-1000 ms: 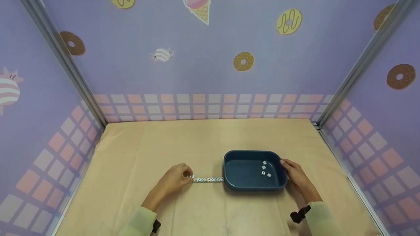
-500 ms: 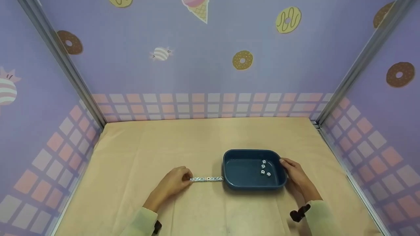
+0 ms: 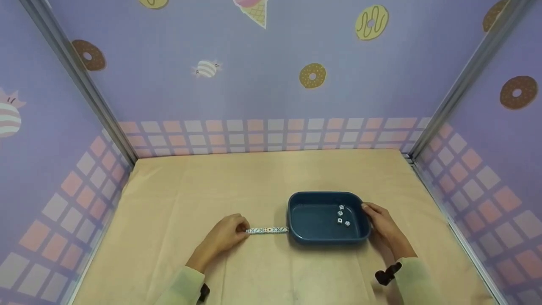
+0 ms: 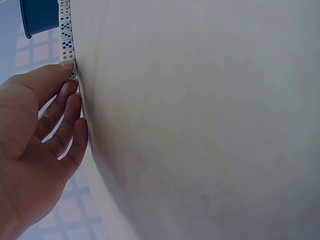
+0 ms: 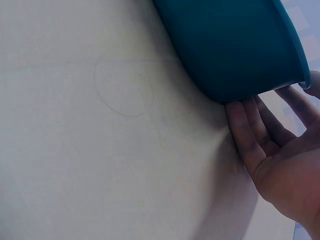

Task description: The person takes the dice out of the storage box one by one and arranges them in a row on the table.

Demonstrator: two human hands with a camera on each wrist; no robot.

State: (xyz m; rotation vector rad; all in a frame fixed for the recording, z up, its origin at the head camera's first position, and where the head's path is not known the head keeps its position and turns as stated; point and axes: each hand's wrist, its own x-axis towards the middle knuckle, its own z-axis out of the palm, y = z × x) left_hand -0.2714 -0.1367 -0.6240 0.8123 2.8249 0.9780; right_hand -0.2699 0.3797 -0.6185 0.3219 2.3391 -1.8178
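A straight row of white dice point(image 3: 271, 231) with red and blue pips lies on the cloth and reaches the left side of a dark blue rectangular dish point(image 3: 313, 242). At the row's left end my left hand point(image 3: 228, 233) pinches the last die point(image 4: 71, 75) between thumb and index finger, right up against its neighbour. The other left fingers curl beside it, close to the cloth. On the dish's right end is my right hand point(image 3: 382, 226), its thumb over the rim and its fingers against the outer wall near the base point(image 5: 245, 125). Several loose dice point(image 3: 340, 214) lie inside the dish, towards the right.
A beige cloth point(image 3: 211, 178) covers the table. Purple walls with sweets printed on them point(image 3: 262, 93) close off the back and both sides, with grey metal posts point(image 3: 461, 76) in the corners.
One second ago the die in my left hand stood at a slight gap from the row's end; now it sits in line against it. My right hand and the dish have stayed put.
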